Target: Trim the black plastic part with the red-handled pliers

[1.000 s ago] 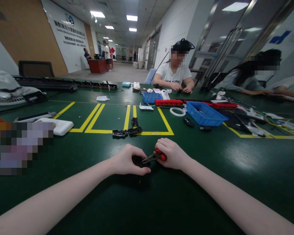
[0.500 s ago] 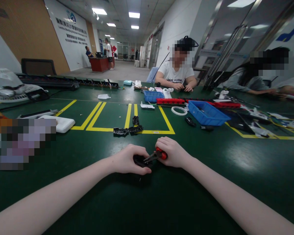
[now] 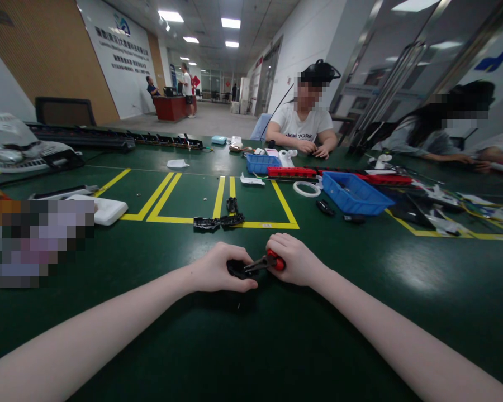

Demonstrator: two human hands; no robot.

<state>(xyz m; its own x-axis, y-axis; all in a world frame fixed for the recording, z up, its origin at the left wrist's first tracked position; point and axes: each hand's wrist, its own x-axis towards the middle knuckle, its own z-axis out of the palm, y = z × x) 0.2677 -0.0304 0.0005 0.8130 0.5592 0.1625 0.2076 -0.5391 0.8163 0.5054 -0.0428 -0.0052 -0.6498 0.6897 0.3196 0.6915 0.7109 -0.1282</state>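
My left hand (image 3: 217, 268) is closed over a small black plastic part (image 3: 236, 269) and presses it down on the green table (image 3: 276, 335). My right hand (image 3: 295, 260) grips a red-handled tool (image 3: 265, 262) whose dark metal tip points left onto the black part. Both hands sit close together near the front middle of the table. Most of the black part is hidden under my left fingers. Several more black plastic pieces (image 3: 218, 221) lie on a yellow line just beyond my hands.
Two blue bins (image 3: 352, 194) (image 3: 260, 164), red strips (image 3: 291, 172) and a white ring (image 3: 306, 188) lie behind on the right. A white tray (image 3: 104, 210) sits left. A person in a white shirt (image 3: 304, 129) sits across, another person (image 3: 427, 137) at the right.
My hands, the tool and the black part stay together in the same grip; they sit slightly higher in the picture as the camera tilts. Nothing was let go.
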